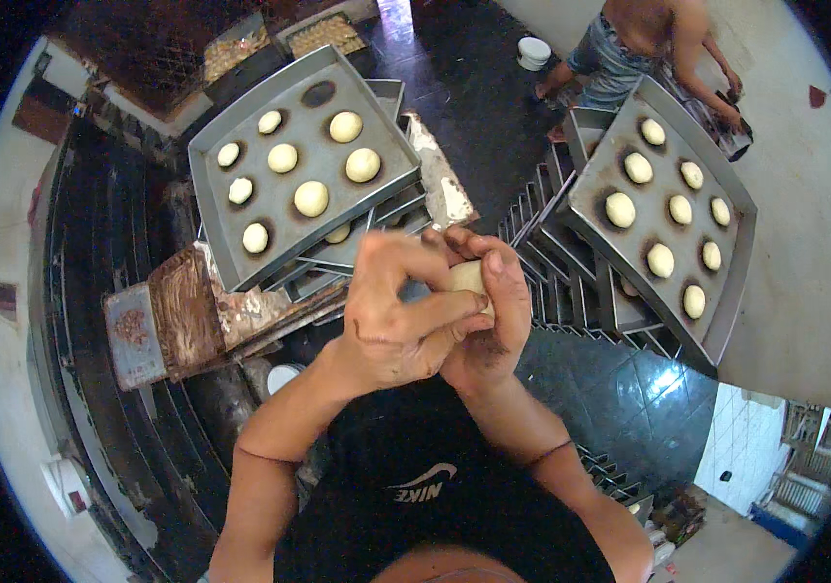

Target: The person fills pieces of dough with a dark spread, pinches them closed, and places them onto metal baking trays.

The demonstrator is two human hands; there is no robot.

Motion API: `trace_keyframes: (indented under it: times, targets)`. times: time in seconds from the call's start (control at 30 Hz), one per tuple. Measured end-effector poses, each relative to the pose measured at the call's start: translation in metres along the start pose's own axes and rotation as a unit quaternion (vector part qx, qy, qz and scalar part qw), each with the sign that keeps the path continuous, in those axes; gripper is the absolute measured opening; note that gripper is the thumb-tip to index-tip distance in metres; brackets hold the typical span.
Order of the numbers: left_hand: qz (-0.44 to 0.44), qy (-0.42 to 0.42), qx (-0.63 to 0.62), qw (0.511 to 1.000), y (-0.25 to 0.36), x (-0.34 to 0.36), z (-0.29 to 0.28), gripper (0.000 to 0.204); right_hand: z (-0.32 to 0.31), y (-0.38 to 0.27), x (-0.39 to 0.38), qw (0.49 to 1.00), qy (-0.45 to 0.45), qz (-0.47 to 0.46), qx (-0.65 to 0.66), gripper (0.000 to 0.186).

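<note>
A pale dough ball point(471, 281) is held between my two hands in front of my chest. My right hand point(499, 325) cups it with curled fingers. The fingers of my left hand point(388, 309) are bent, and its thumb and fingertips pinch the near side of the dough. Fingers cover much of the ball. Beyond my hands on the left, a deep square metal tray point(203, 216) carries several round dough balls point(311, 198), spaced apart, and a bare dark round mark point(318, 93) near its far corner. On the right, another metal tray point(619, 255) bears several dough balls point(660, 260).
More trays point(571, 277) are stacked crosswise under the right one. Below the left tray are further trays and a worn, floury board point(187, 316). At the far right another person point(629, 49) bends over something dark. A white bucket point(533, 52) stands on the dark floor.
</note>
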State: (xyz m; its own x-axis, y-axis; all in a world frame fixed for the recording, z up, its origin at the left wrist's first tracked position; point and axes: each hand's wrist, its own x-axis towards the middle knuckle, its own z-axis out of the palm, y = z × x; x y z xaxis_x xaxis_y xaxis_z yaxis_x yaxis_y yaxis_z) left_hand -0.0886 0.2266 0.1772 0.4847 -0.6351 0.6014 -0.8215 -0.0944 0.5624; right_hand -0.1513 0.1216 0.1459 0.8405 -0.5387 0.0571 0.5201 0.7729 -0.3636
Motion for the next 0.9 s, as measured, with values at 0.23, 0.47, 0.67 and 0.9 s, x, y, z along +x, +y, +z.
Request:
trace_keyframes:
  times: [0.23,0.47,0.67,0.9]
  targets:
    - [-0.292,-0.038,-0.497,0.817,-0.079,0.014,-0.004,0.113,-0.021,0.053,0.032,0.996,-0.082,0.017,0.018,0.027]
    - [-0.332,0.044,-0.357,0.872,-0.194,-0.01,-0.064,0.09,-0.012,0.135,0.107,0.98,0.004,0.135,-0.147,0.03]
    - [-0.392,0.183,-0.238,0.869,-0.321,-0.053,-0.167,0.064,-0.04,0.215,0.232,0.818,-0.046,0.131,-0.558,0.024]
    - [-0.441,0.129,-0.003,0.888,-0.388,-0.09,-0.231,0.048,-0.063,0.339,0.424,0.411,-0.42,-0.142,-0.797,0.031]
